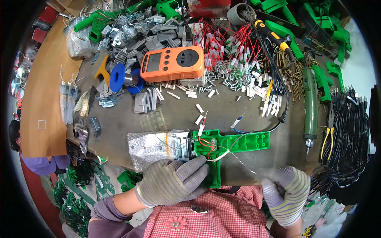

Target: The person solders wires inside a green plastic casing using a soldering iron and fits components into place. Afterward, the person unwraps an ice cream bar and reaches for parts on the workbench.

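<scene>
Housing (pixel 248 143), one; hands (pixel 173 180), two

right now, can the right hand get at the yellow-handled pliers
Probably yes: the pliers lie beyond and to the right of the right hand, beside the black cables, with nothing visible covering their handles.

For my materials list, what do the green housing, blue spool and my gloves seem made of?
Green housing: probably moulded plastic, satin, given its screw bosses. Blue spool: likely smooth plastic, given its even colour. Gloves: matte knitted fabric, given the ribbed, striped texture; fibre unclear.
</scene>
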Demonstrator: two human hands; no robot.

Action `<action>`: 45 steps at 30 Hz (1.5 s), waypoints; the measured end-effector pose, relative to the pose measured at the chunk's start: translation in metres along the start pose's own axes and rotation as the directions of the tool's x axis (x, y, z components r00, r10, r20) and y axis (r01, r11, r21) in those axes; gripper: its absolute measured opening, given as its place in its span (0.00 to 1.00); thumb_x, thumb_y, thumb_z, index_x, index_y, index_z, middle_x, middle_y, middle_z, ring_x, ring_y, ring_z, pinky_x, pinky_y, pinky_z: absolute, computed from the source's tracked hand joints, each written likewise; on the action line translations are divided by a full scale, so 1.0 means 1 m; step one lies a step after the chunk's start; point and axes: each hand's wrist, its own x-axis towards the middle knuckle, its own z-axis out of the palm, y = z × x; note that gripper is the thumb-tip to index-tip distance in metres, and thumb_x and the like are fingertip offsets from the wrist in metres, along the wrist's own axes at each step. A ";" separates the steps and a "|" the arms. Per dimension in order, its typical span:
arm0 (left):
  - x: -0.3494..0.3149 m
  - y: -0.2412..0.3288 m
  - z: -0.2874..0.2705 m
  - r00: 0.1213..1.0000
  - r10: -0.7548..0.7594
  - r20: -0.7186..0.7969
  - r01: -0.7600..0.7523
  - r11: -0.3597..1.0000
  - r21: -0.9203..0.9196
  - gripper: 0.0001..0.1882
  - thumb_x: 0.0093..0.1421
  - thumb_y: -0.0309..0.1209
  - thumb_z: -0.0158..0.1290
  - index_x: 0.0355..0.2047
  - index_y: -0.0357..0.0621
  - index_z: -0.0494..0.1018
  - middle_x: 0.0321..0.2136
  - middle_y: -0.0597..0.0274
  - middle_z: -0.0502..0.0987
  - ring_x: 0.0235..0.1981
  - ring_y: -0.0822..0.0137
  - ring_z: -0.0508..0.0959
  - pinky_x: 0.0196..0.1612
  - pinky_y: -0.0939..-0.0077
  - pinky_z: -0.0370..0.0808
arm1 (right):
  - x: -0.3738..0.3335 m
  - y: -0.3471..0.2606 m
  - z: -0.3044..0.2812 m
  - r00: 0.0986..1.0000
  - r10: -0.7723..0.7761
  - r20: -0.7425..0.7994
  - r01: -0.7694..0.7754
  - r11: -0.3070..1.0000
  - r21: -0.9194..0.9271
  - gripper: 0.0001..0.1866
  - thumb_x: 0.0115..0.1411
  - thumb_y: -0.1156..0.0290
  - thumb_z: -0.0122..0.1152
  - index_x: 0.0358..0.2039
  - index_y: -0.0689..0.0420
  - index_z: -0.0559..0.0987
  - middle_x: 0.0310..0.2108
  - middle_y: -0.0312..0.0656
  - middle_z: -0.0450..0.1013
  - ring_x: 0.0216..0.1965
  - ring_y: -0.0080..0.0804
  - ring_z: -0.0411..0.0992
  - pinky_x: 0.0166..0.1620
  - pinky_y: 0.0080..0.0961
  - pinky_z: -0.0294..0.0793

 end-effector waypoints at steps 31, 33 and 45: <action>0.000 -0.018 0.015 0.957 0.262 -0.125 -0.265 0.964 -0.007 0.17 0.45 0.46 0.63 0.34 0.58 0.80 0.43 0.62 0.79 0.29 0.68 0.81 0.22 0.77 0.74 | 0.038 0.017 0.050 0.964 -0.094 0.250 -0.004 0.931 0.366 0.11 0.53 0.71 0.65 0.38 0.50 0.84 0.23 0.37 0.77 0.19 0.37 0.73 0.24 0.31 0.71; -0.001 -0.016 0.012 0.960 0.273 -0.062 -0.273 0.962 0.000 0.14 0.47 0.45 0.61 0.35 0.60 0.79 0.44 0.64 0.78 0.34 0.68 0.81 0.23 0.77 0.75 | 0.039 0.013 0.050 0.921 -0.284 0.266 0.218 0.943 0.251 0.16 0.54 0.73 0.62 0.45 0.47 0.81 0.26 0.36 0.78 0.21 0.35 0.74 0.24 0.34 0.70; -0.017 -0.045 -0.020 0.942 -0.035 -0.334 -0.070 0.952 -0.297 0.23 0.44 0.40 0.65 0.41 0.48 0.78 0.39 0.61 0.75 0.34 0.64 0.78 0.29 0.70 0.76 | 0.052 -0.016 0.058 0.746 -0.472 0.470 0.634 0.720 -0.283 0.23 0.57 0.66 0.52 0.54 0.50 0.78 0.25 0.38 0.73 0.22 0.30 0.71 0.23 0.33 0.67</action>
